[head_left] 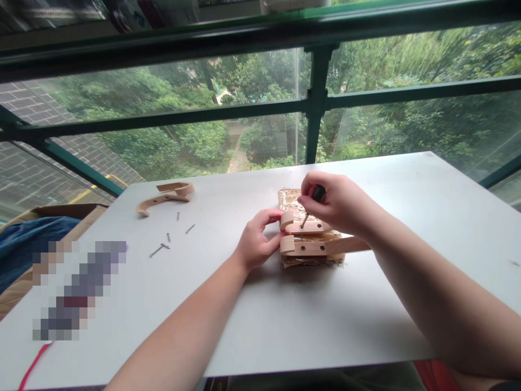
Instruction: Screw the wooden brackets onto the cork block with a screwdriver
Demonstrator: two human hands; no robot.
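Observation:
My right hand (328, 201) is closed round the black-and-red handle of a screwdriver (305, 218). The screwdriver's tip meets a hole near the curled end of the farther wooden hook (311, 227). With thumb and fingers, my left hand (260, 239) grips that hook at its curled end. Nearer to me lies a second wooden hook (313, 248), with dark screw heads or holes along it. Both hooks rest on a rough board wrapped in clear film (291, 201). My right forearm covers part of the hooks' far ends.
A loose wooden hook (165, 200) lies at the back left of the white table (244, 336). Several screws (168, 237) are scattered near it. A blurred-out object (81, 293) with a red cord (35, 364) lies at left, beside a cardboard box (87, 217). Windows stand behind.

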